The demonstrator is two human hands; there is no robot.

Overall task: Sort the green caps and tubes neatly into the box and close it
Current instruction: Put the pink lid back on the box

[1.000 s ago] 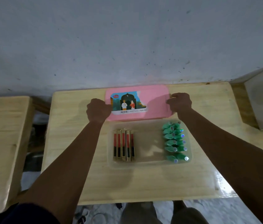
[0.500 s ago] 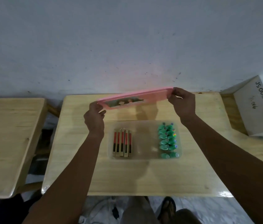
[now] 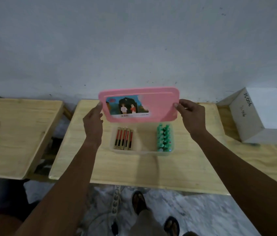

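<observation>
A clear plastic box [image 3: 144,151] sits on the wooden table [image 3: 134,169]. Green caps [image 3: 164,137] are packed in rows at its right end. Several gold and red tubes [image 3: 123,138] lie side by side at its left end. The pink lid [image 3: 158,106], with a picture label on its left half, is held in the air above the box's far edge, tilted with its top face toward me. My left hand [image 3: 93,123] grips the lid's left edge. My right hand [image 3: 191,116] grips its right edge.
A second wooden table [image 3: 15,133] stands to the left across a gap. A white carton [image 3: 260,116] with handwriting rests at the table's right end. A grey wall rises behind. My feet in sandals [image 3: 139,203] and a power strip are on the floor below.
Both hands lifted the pink lid off the table behind the box, raised it and tilted it so its labelled top faces me. The view has also pulled back.
</observation>
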